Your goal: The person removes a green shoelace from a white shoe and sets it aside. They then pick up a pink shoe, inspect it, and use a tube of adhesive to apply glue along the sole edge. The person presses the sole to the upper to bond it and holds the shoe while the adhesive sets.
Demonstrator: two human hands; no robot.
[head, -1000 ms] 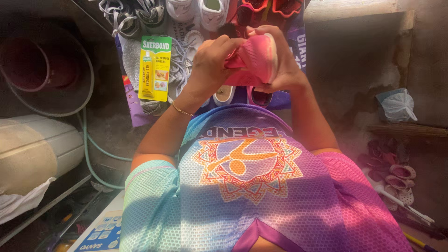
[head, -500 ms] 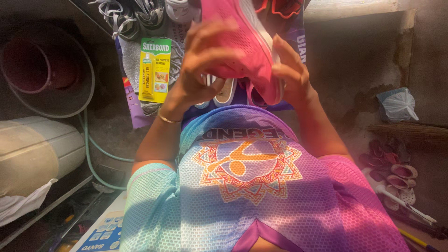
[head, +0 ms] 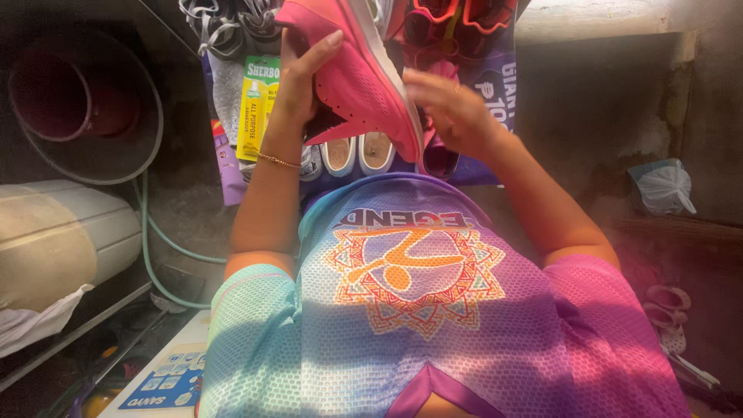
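I hold a pink sports shoe with a white sole edge up in front of me, tilted on its side. My left hand grips it from the left, fingers spread over the upper near the opening. At the shoe's lower end, my right hand rests with its fingers touching the sole edge. Behind the shoe hang more shoes: grey ones at top left, red ones at top right. A white pair sits just below the pink shoe.
A yellow-green glue package hangs left of my left wrist. A dark round tub and a cream cylinder stand at the left, with a green hose. A plastic bag and pink sandals lie at the right.
The pink shoe has been turned and raised from a bunched, end-on grip to a long side-on view. My right hand slid down to its lower end.
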